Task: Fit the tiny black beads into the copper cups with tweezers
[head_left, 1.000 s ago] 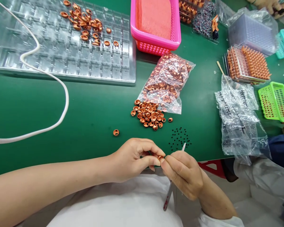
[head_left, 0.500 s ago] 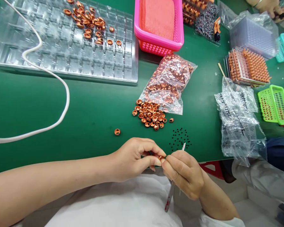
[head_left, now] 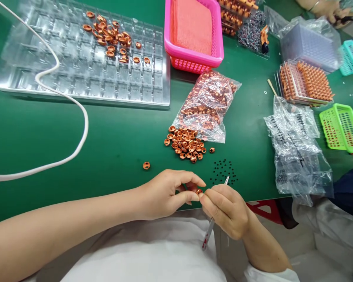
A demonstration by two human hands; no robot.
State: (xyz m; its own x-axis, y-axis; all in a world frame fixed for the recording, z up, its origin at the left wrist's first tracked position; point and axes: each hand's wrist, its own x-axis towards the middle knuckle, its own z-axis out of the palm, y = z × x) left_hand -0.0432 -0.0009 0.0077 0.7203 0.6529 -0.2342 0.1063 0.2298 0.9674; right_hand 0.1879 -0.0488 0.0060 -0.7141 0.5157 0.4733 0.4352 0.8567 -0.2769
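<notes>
My left hand is closed on a small copper-coloured cup, its thumb against the piece and its forefinger raised slightly above. The fingertips of my right hand meet the same cup from the other side. Tweezers lie through my right hand, their tip sticking out above the knuckles and their back end below the palm. Beyond that tip, tiny black pieces are scattered on the green table. One loose copper cup sits to the left, and a pile of such cups lies ahead of my hands.
A clear bag of copper cups lies behind the pile. At the back stand a pink basket and a clear compartment tray bearing more cups. A white cable curves on the left. Plastic bags and a green basket are right.
My left forefinger has lifted a little off the cup. The tweezers stay in my right hand. The whole view has shifted slightly.
</notes>
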